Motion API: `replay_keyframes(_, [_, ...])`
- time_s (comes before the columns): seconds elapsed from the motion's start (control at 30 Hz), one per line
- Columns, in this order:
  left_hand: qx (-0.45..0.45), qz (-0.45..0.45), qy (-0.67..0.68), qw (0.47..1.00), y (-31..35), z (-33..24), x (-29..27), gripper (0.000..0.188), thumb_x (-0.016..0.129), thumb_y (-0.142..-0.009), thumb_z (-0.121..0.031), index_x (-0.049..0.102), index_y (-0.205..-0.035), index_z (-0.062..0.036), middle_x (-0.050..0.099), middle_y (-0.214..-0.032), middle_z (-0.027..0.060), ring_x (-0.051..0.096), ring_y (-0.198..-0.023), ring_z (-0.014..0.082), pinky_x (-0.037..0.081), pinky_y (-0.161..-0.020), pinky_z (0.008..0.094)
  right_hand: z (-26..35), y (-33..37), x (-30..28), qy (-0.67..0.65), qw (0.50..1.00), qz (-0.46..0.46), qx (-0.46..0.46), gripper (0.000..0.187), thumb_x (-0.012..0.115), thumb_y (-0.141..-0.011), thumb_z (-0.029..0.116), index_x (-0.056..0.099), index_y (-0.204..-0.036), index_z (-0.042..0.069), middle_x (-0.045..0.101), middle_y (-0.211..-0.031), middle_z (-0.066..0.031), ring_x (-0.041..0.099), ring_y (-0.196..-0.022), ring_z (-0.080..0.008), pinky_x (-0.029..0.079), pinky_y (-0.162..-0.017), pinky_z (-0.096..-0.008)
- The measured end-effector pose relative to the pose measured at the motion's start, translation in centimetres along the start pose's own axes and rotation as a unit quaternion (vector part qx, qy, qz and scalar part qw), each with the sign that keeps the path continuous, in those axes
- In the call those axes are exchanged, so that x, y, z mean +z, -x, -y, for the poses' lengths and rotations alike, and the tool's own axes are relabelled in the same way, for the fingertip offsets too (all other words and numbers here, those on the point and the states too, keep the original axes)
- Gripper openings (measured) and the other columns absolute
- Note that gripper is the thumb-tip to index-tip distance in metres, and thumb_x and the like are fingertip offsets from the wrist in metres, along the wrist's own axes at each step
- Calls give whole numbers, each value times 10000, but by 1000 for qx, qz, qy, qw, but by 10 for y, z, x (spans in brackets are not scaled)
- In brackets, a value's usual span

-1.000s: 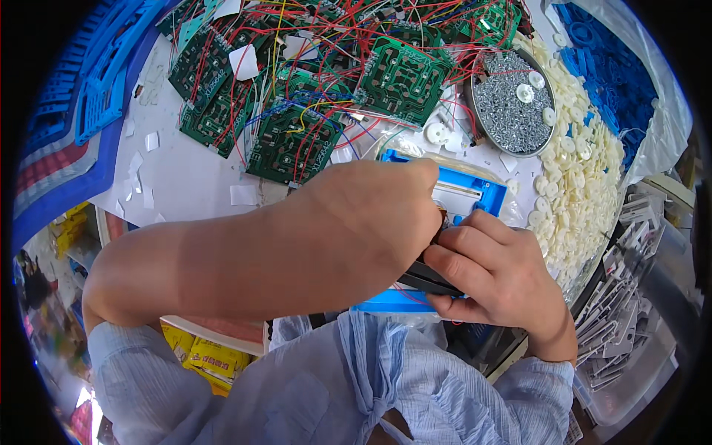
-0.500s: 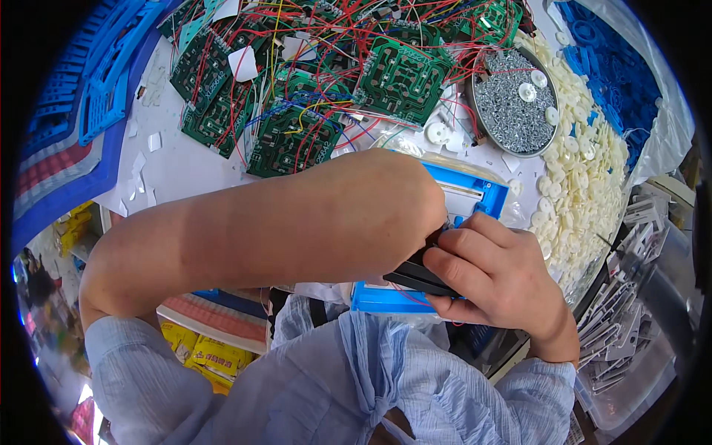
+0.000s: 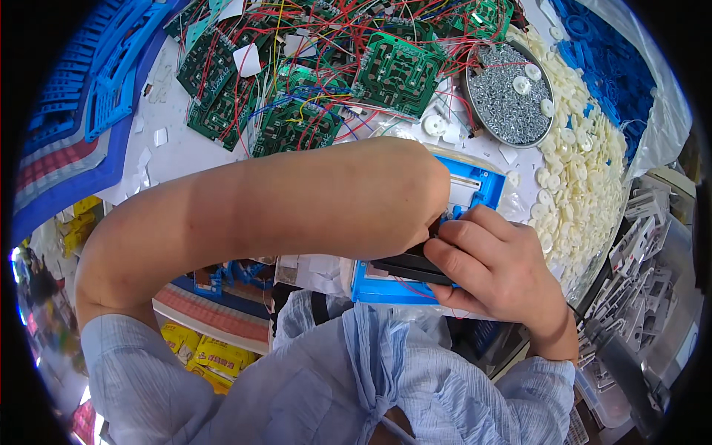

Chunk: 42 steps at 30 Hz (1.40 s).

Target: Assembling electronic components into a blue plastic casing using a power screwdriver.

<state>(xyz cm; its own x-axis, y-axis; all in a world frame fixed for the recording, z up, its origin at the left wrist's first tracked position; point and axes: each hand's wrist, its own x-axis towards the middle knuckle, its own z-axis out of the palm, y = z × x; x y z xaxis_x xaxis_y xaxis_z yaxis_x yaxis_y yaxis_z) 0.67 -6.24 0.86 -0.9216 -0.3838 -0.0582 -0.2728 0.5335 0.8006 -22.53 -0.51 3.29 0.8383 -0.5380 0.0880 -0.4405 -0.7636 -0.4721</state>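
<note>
A blue plastic casing (image 3: 393,294) lies in front of me, with a pale panel inside its far end. Across it sits a black, bar-like part (image 3: 411,268), with a thin red wire beside its near edge. My right hand (image 3: 504,271) is closed on the black part's right end, thumb below and fingers curled over the top. My left forearm reaches across from the left, and my left hand (image 3: 419,185) bends down over the casing. Its fingers are hidden behind the wrist, so what they hold does not show.
Green circuit boards (image 3: 400,74) with tangled wires cover the table's far side. A round tin of small metal screws (image 3: 508,96) stands beyond my right hand, beside heaped cream plastic discs (image 3: 575,178). Blue parts (image 3: 601,67) fill a bag far right. A dark tool (image 3: 623,363) is at right.
My left forearm has moved slightly away from me, uncovering more of the near side. The dark tool at the right has dropped lower. My right hand keeps its grip.
</note>
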Motion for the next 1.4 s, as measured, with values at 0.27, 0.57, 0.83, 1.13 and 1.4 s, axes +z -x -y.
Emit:
replay_keyframes(0.27, [-12,-24,-22,999,-1,-7,5,177,659,-820,-109,646,-684,3,611,-659,224,619,-640,412,485,-611,487,0,-3,-1,-3,1000,-2,-2,409,757,-645,196,681,-1032,89,615,-968,-11,608,-835,-183,508,-543,-281])
replay_keyframes(0.57, [-46,-25,31,998,4,-7,7,171,675,-855,-141,648,-750,-8,633,-740,191,635,-732,385,495,-662,480,-3,1,2,-8,1000,-7,-15,389,779,-689,212,685,-1030,52,646,-964,-55,617,-771,-223,512,-539,-311])
replay_keyframes(0.83, [-47,-84,-22,995,26,-15,18,94,683,-869,-115,643,-892,-33,602,-811,122,634,-757,345,507,-659,447,-1,3,2,-10,1000,-22,20,489,798,-663,223,660,-1106,68,633,-981,-34,613,-794,-198,518,-535,-289])
replay_keyframes(1.13, [-69,-121,115,983,34,-11,11,64,698,-852,-76,643,-866,-48,603,-765,111,630,-714,328,493,-631,410,4,5,8,-23,996,-62,51,412,823,-681,225,666,-1029,68,643,-950,-47,627,-782,-196,519,-527,-287])
replay_keyframes(1.4, [-48,-134,58,988,39,-9,17,75,701,-856,-82,640,-878,-44,614,-794,114,639,-728,314,491,-636,411,2,5,8,-34,996,-60,53,411,828,-687,233,660,-1022,65,643,-961,-54,624,-773,-204,518,-528,-294])
